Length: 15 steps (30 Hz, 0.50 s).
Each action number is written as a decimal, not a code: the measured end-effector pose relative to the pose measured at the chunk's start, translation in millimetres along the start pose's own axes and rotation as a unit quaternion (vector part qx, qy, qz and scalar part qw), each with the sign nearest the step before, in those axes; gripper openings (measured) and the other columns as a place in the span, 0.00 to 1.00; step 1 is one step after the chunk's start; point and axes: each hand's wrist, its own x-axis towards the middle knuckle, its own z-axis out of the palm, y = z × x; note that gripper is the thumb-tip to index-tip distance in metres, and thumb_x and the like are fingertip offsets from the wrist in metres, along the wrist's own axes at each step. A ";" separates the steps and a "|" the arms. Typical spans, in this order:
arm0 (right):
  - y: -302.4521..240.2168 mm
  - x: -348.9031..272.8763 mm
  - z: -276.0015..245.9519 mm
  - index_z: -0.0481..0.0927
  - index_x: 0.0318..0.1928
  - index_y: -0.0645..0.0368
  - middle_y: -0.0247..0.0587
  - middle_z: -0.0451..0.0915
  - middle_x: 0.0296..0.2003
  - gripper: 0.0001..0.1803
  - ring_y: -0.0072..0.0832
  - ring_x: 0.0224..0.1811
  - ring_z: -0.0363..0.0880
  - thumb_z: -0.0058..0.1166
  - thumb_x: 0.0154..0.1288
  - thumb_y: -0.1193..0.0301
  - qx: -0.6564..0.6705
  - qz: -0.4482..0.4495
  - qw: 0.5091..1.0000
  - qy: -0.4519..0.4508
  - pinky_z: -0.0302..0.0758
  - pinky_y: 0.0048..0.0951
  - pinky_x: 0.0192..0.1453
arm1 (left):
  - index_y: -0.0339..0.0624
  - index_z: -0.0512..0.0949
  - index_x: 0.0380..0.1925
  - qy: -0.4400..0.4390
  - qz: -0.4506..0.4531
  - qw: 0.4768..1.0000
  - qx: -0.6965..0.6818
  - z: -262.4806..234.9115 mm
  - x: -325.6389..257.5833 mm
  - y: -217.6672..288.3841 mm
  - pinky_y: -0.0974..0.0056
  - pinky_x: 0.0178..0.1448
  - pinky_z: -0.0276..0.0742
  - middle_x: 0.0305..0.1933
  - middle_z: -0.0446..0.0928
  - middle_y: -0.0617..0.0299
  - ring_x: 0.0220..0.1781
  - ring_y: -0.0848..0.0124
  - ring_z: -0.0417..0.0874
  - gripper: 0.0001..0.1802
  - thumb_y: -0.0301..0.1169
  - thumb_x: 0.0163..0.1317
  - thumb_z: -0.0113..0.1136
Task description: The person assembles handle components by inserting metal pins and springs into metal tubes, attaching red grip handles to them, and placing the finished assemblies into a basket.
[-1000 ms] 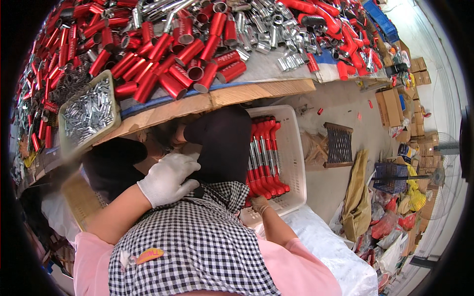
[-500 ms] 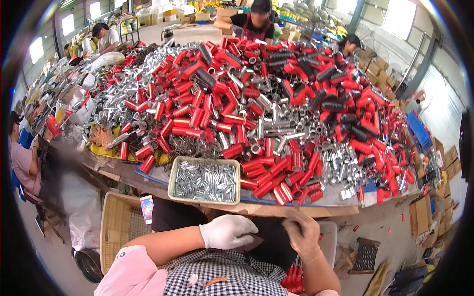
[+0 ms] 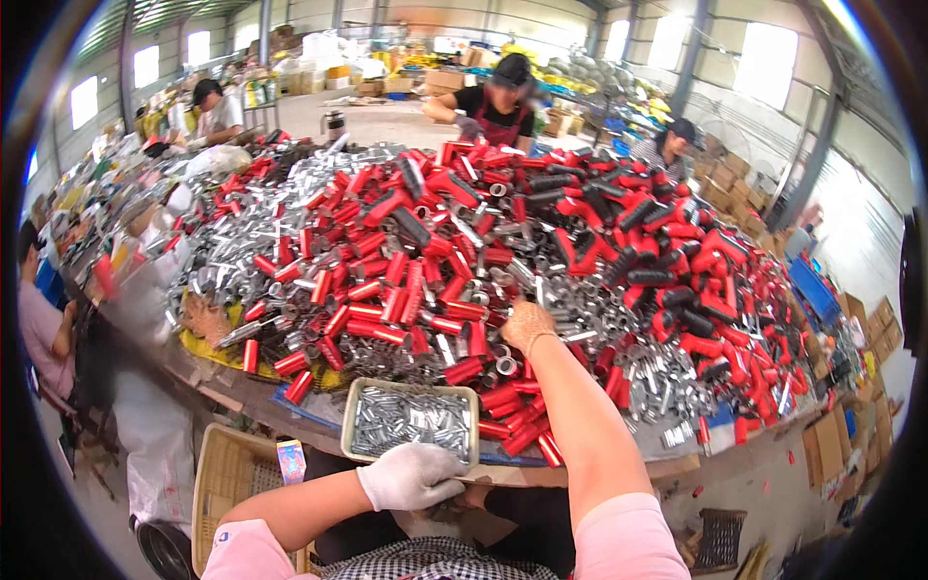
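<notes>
A big table (image 3: 242, 391) is heaped with red rubber grips (image 3: 387, 309), black grips (image 3: 667, 275) and short silver metal tubes (image 3: 599, 314). My right hand (image 3: 527, 327), in a brownish glove, reaches out over the pile and rests on the tubes and red grips; what its fingers hold is hidden. My left hand (image 3: 411, 476), in a white glove, sits low at the table's near edge, fingers curled, just below a metal tray (image 3: 348, 430) filled with small silver pieces.
A woven basket (image 3: 227, 474) stands on the floor at the lower left. Other people work around the far and left sides of the table. A blue crate (image 3: 817, 290) and cardboard boxes (image 3: 831, 445) sit at the right. White sacks lean at the left.
The view has swung up from my lap and the box of red grips to the whole table. My right hand has stretched from near my body out onto the pile. My left hand stays by the tray.
</notes>
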 end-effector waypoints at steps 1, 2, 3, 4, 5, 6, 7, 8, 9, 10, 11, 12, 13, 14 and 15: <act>-2.5 5.3 2.2 0.79 0.51 0.62 0.61 0.82 0.46 0.24 0.50 0.52 0.81 0.56 0.54 0.64 -0.021 0.021 0.999 -0.011 0.76 0.46 0.59 | 0.40 0.80 0.42 0.007 -0.013 1.000 0.006 -2.9 3.1 -0.2 0.54 0.44 0.79 0.34 0.80 0.51 0.39 0.52 0.82 0.12 0.33 0.61 0.62; -24.6 -4.0 -11.2 0.81 0.48 0.62 0.60 0.82 0.46 0.22 0.49 0.52 0.82 0.56 0.53 0.65 -0.018 -0.012 0.998 -0.051 0.77 0.45 0.58 | 0.41 0.80 0.41 0.018 -0.011 1.000 0.008 -9.0 -2.6 -2.6 0.54 0.44 0.78 0.33 0.79 0.51 0.38 0.52 0.82 0.11 0.34 0.61 0.62; -19.6 -7.6 -20.1 0.83 0.44 0.63 0.60 0.83 0.45 0.19 0.50 0.51 0.82 0.55 0.53 0.66 0.011 -0.017 1.000 -0.012 0.78 0.44 0.57 | 0.41 0.80 0.40 0.020 0.009 1.000 0.009 -16.0 -0.4 0.5 0.54 0.43 0.78 0.33 0.79 0.51 0.38 0.52 0.82 0.11 0.34 0.61 0.62; -11.3 -12.6 -28.5 0.84 0.43 0.63 0.60 0.83 0.44 0.19 0.50 0.49 0.83 0.58 0.51 0.65 0.076 0.018 0.996 0.045 0.78 0.44 0.55 | 0.42 0.80 0.40 -0.022 -0.027 0.998 0.054 -26.6 2.6 -0.4 0.54 0.42 0.78 0.32 0.79 0.52 0.37 0.52 0.82 0.11 0.35 0.61 0.62; -22.4 -24.9 -57.2 0.82 0.47 0.63 0.57 0.84 0.42 0.23 0.44 0.46 0.84 0.60 0.51 0.65 0.156 0.059 0.986 0.027 0.77 0.42 0.53 | 0.42 0.80 0.40 0.042 0.002 0.997 0.066 -33.5 -6.0 -7.9 0.53 0.42 0.78 0.32 0.79 0.52 0.36 0.52 0.82 0.12 0.36 0.60 0.63; 12.5 -27.3 -57.0 0.78 0.52 0.65 0.51 0.84 0.40 0.26 0.38 0.42 0.83 0.61 0.51 0.68 0.357 0.027 0.929 0.095 0.76 0.40 0.50 | 0.42 0.81 0.40 0.046 -0.016 0.993 0.104 -43.5 -1.1 -10.6 0.54 0.43 0.78 0.32 0.79 0.52 0.37 0.52 0.82 0.12 0.36 0.60 0.63; 2.9 -53.9 -72.2 0.74 0.55 0.68 0.45 0.83 0.39 0.27 0.33 0.39 0.81 0.59 0.53 0.72 0.545 0.027 0.833 0.096 0.76 0.35 0.47 | 0.42 0.81 0.40 0.054 -0.059 0.987 0.142 -58.4 -8.6 -18.1 0.54 0.43 0.78 0.32 0.79 0.51 0.37 0.52 0.82 0.12 0.37 0.59 0.63; 9.1 -66.1 -76.8 0.71 0.56 0.69 0.43 0.81 0.40 0.27 0.29 0.38 0.79 0.58 0.55 0.74 0.669 0.003 0.739 0.083 0.76 0.28 0.43 | 0.42 0.81 0.39 0.102 -0.079 0.979 0.156 -70.5 -13.5 -25.8 0.54 0.44 0.79 0.33 0.80 0.51 0.38 0.53 0.82 0.12 0.37 0.59 0.63; -0.2 -88.9 -82.9 0.72 0.56 0.68 0.41 0.80 0.40 0.24 0.24 0.36 0.78 0.58 0.57 0.75 0.761 -0.008 0.644 0.080 0.74 0.22 0.41 | 0.42 0.82 0.38 0.149 -0.099 0.969 0.169 -83.7 -19.9 -38.0 0.54 0.44 0.79 0.34 0.80 0.51 0.38 0.53 0.82 0.12 0.36 0.58 0.64; 10.2 -110.6 -86.9 0.74 0.54 0.68 0.38 0.78 0.37 0.21 0.19 0.34 0.75 0.58 0.61 0.75 0.772 -0.028 0.632 0.060 0.72 0.16 0.39 | 0.42 0.82 0.37 0.173 -0.140 0.954 0.202 -98.2 -23.5 -50.0 0.53 0.45 0.79 0.35 0.81 0.51 0.39 0.52 0.82 0.12 0.37 0.58 0.62; 7.6 -133.2 -90.7 0.77 0.48 0.67 0.36 0.77 0.35 0.15 0.15 0.31 0.73 0.55 0.66 0.70 0.689 -0.102 0.711 0.093 0.69 0.12 0.32 | 0.43 0.83 0.36 0.194 -0.179 0.936 0.234 -114.3 -26.3 -61.4 0.52 0.46 0.79 0.36 0.81 0.51 0.40 0.51 0.82 0.12 0.37 0.59 0.61; -3.5 -155.8 -92.2 0.79 0.44 0.62 0.32 0.73 0.28 0.15 0.13 0.24 0.69 0.52 0.71 0.62 0.769 0.055 0.629 0.102 0.62 0.11 0.23 | 0.43 0.83 0.36 0.206 -0.259 0.901 0.281 -131.7 -30.7 -75.5 0.52 0.47 0.79 0.37 0.81 0.51 0.41 0.51 0.82 0.12 0.38 0.60 0.59; 25.3 -176.7 -82.4 0.78 0.42 0.57 0.28 0.71 0.22 0.17 0.13 0.18 0.64 0.47 0.73 0.57 0.743 0.075 0.665 0.004 0.57 0.13 0.18 | 0.43 0.83 0.36 0.217 -0.331 0.860 0.321 -149.4 -35.3 -89.9 0.51 0.49 0.79 0.38 0.82 0.50 0.42 0.50 0.82 0.13 0.39 0.60 0.56; 21.5 -198.7 -74.8 0.78 0.42 0.54 0.25 0.69 0.19 0.17 0.12 0.14 0.60 0.47 0.73 0.54 0.733 0.060 0.678 0.002 0.55 0.14 0.17 | 0.43 0.83 0.36 0.227 -0.360 0.840 0.337 -165.2 -40.8 -105.3 0.51 0.49 0.79 0.38 0.82 0.49 0.43 0.50 0.82 0.14 0.40 0.61 0.54; 14.1 -213.7 -74.5 0.76 0.42 0.54 0.26 0.69 0.21 0.17 0.14 0.15 0.62 0.46 0.73 0.53 0.811 0.124 0.571 -0.021 0.56 0.16 0.17 | 0.43 0.83 0.36 0.236 -0.390 0.818 0.352 -177.3 -47.7 -113.5 0.50 0.50 0.78 0.38 0.82 0.48 0.43 0.49 0.82 0.15 0.40 0.61 0.52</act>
